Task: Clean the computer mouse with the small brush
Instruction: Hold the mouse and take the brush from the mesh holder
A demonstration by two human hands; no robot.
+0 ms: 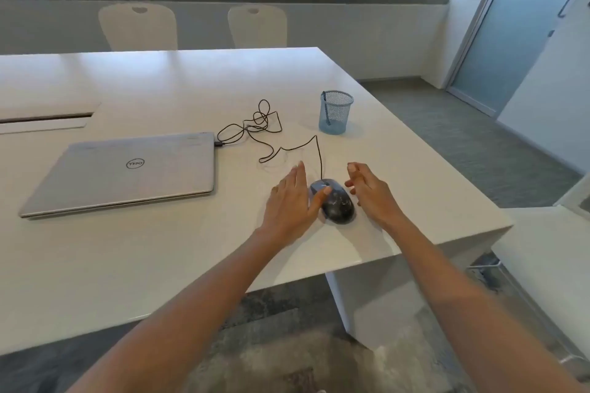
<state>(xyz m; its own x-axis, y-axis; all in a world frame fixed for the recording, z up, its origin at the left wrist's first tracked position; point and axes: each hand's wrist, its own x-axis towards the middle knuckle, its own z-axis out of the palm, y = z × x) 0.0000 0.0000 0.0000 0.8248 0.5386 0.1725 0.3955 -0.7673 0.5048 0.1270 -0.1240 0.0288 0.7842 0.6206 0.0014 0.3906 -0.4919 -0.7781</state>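
The computer mouse (333, 200) lies on the white table (159, 252) a little right of the frame's centre, near the table's right-hand corner, its grey-black shell looking smudged or dusty. Its long axis runs from upper left to lower right in the picture, the cable end pointing up and away from the person, and the black cable (255, 128) loops off toward the closed laptop (127, 169) at the left. The left hand (292, 201) lies flat and open just left of the mouse, fingers stretched up the frame and the thumb resting on the mouse's near-left flank, so it touches but does not grip. The right hand (370, 191) is just to the right of the mouse, fingers loosely curled and holding nothing; whether it touches the shell I cannot tell. The small brush (325, 108) appears to be the thin dark handle leaning inside the blue mesh cup (336, 112), which stands above the mouse in the frame and slightly to the right, well apart from both hands. No cleaning has begun, by the look of it. The brush lies up-frame from the right hand, which is the nearer one to the cup, so a reach by that hand seems the natural next move, while the left steadies the mouse.
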